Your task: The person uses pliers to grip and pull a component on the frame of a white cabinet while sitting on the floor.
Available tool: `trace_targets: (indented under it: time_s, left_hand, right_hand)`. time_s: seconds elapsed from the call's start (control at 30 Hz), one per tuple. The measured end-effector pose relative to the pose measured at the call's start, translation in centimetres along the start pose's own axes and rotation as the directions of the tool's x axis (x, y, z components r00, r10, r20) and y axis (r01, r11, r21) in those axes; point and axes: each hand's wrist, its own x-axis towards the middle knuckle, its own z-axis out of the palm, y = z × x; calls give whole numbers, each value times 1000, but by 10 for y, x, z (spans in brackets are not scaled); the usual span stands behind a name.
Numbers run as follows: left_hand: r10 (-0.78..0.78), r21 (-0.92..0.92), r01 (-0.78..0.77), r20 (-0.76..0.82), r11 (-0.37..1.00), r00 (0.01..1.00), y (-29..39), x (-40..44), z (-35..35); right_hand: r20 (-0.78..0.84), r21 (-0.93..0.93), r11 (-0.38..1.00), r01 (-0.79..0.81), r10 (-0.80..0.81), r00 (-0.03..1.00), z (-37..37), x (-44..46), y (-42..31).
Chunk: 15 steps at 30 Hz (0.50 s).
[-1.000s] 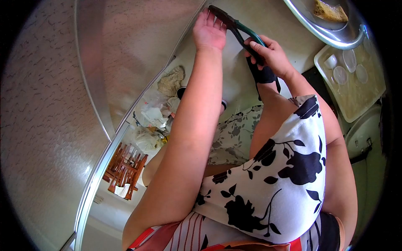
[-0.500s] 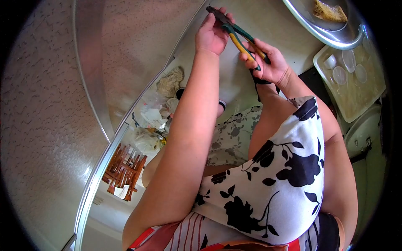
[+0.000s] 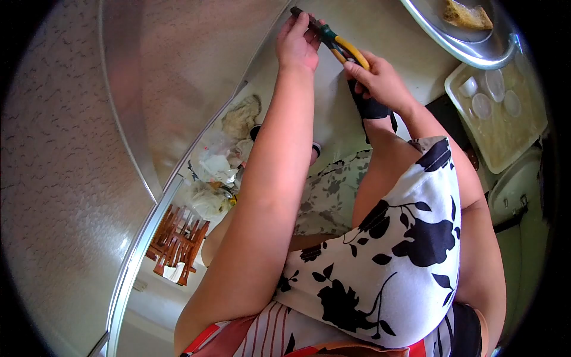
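A pair of pliers with green and yellow handles is held up at the top middle of the head view, between both hands. My left hand is closed around the dark jaw end, and the tip pokes out past the fingers. My right hand grips the handles, its thumb lying along them. The handles now sit close together. The palm and fingers of my right hand hide their lower ends.
At upper right stands a metal basin with a yellowish sponge-like piece. Below it, a cream tray carries several small clear lids or cups. Plastic bags and a wooden rack-like piece lie to the left, past a textured panel.
My right hand has turned over, back now facing up, and the pliers have rolled with it. The handles look closer together. My left hand stays at the jaw end.
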Motion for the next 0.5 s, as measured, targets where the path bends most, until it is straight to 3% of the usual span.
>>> trace_targets:
  time_s: [0.07,0.13,0.27,0.43,0.5]
  left_hand:
    - [-18,57,19,-30,998,999,3,-4,0]
    - [-84,4,84,86,996,993,1,-5,-5]
    - [-194,-237,278,323,931,926,1,-17,0]
    - [-161,-300,281,370,912,915,-7,-28,11]
    - [-141,-282,241,333,928,932,-12,-28,9]
  right_hand:
    - [129,331,937,-114,75,989,-1,-2,-2]
    - [261,565,797,-213,72,963,-5,-4,-4]
    - [394,749,584,-315,-10,919,-7,1,4]
    - [519,842,252,-477,-137,844,-5,4,17]
    - [520,846,250,-471,-197,831,-5,7,19]
